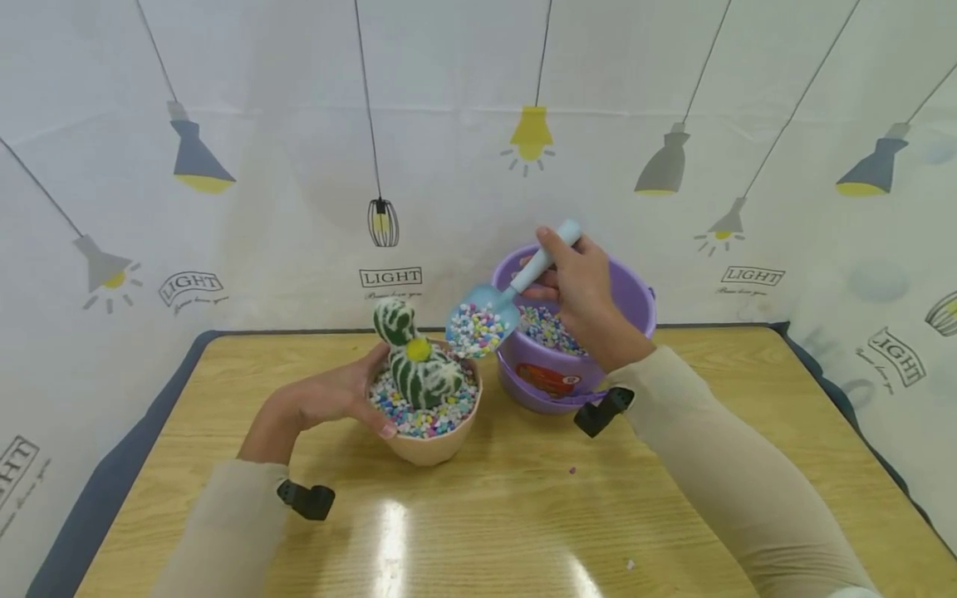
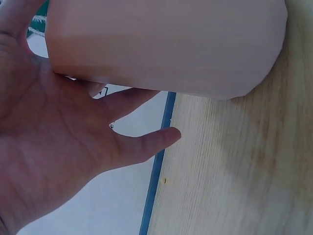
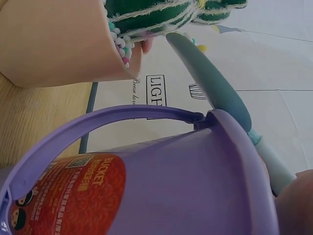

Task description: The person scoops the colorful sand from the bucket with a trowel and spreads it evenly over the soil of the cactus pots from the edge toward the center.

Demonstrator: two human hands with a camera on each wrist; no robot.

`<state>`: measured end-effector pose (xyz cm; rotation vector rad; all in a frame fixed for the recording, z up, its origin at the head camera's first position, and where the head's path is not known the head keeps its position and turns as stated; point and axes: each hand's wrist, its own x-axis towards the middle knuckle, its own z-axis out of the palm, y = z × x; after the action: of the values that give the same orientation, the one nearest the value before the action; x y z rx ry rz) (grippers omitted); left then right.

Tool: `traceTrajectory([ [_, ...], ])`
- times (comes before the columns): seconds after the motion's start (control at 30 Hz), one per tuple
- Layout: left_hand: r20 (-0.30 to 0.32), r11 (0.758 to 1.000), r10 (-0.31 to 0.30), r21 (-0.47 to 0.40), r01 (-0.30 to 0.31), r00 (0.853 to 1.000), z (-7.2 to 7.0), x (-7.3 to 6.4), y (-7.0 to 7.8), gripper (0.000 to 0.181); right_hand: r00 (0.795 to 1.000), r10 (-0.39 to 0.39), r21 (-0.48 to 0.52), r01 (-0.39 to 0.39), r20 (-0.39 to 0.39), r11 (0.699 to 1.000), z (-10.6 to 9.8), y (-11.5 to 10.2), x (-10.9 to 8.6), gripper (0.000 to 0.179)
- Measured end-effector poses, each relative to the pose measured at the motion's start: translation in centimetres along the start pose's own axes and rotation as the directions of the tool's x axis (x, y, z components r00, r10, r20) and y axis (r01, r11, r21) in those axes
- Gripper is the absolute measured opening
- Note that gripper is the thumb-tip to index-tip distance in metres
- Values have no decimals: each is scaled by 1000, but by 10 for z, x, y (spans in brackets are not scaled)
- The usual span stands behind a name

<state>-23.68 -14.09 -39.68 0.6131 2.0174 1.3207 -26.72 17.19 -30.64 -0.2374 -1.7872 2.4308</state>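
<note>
In the head view, a peach flowerpot (image 1: pixel 426 451) stands on the table, filled with small coloured pebbles (image 1: pixel 429 422) around a green-and-white cactus (image 1: pixel 419 378) with a yellow flower. My left hand (image 1: pixel 329 394) holds the pot's left side, thumb at the near rim; in the left wrist view some fingers (image 2: pixel 151 142) extend straight past it. My right hand (image 1: pixel 579 282) grips the handle of a light blue scoop (image 1: pixel 538 266) heaped with pebbles. The scoop's tip is at the pot's right rim. Below that hand, a purple bucket (image 1: pixel 516 378) contains more pebbles (image 1: pixel 549 328).
The purple bucket handle (image 3: pixel 98 120) hangs down at the bucket's front. A few stray bits (image 1: pixel 572 471) lie on the wooden table (image 1: pixel 478 515). Behind it hangs a white cloth (image 1: pixel 456 183) printed with lamps.
</note>
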Motion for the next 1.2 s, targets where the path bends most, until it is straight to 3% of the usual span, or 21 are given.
traceTrajectory([
  [0.3, -88, 998, 16, 58, -10, 996, 11, -6, -3, 133, 1000, 6, 18, -6, -18, 1000, -4, -2, -2, 28],
  [0.57, -162, 1000, 21, 9, -19, 987, 22, -12, -5, 126, 1000, 15, 32, -14, -19, 999, -7, -2, -3, 30],
  [0.8, -215, 998, 58, -15, -62, 975, 34, -12, -8, 118, 998, 41, 36, -39, -45, 999, -13, -1, -3, 32],
  [1.07, -283, 1000, 7, 11, -5, 959, 43, -17, -4, 121, 997, 41, 107, -34, -69, 994, -23, -8, 4, 26],
  [1.2, -308, 1000, 12, 7, -11, 951, 46, -20, -4, 118, 993, 54, 146, -39, -100, 988, -31, -13, 6, 29],
])
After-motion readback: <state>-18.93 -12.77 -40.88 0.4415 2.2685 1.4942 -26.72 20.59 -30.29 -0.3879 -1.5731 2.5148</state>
